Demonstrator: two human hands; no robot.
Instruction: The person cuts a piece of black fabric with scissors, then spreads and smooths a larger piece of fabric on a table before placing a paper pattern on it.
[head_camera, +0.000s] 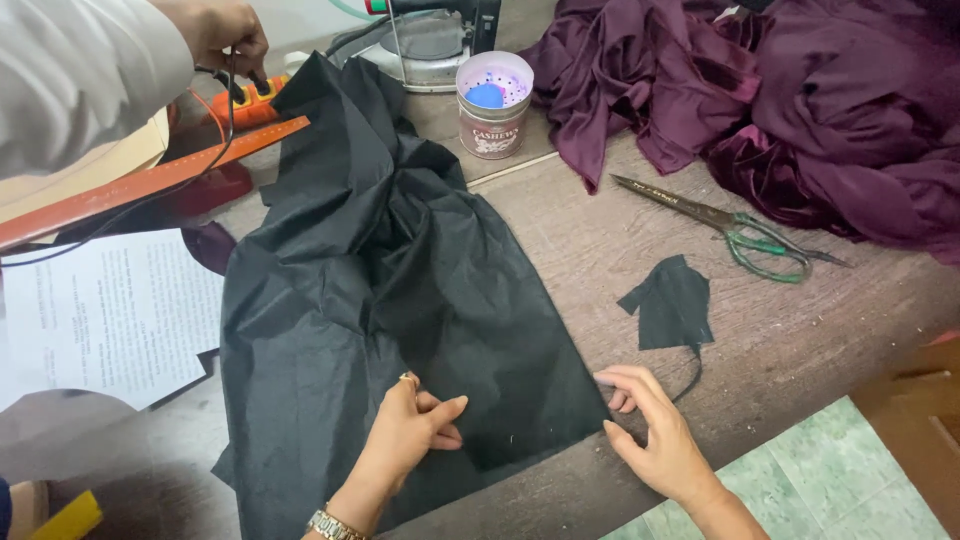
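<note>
A large piece of black lining fabric (400, 290) lies spread and creased across the wooden worktable (800, 340). The left hand (410, 430) rests on its lower part, fingers curled and pinching a small fold of the cloth. The right hand (650, 430) sits at the fabric's right edge, fingers loosely bent, tips pressing that edge to the table without gripping. Just beyond the right fingertips lies a small black offcut (672, 305); farther off are green-handled tailor's shears (730, 225) and a heap of maroon fabric (800, 100). Above the left fingers stand a round tin (494, 105) and an iron (425, 45). Another person's hand (225, 35) touches an orange power strip (255, 100) near a wooden ruler (150, 180)
</note>
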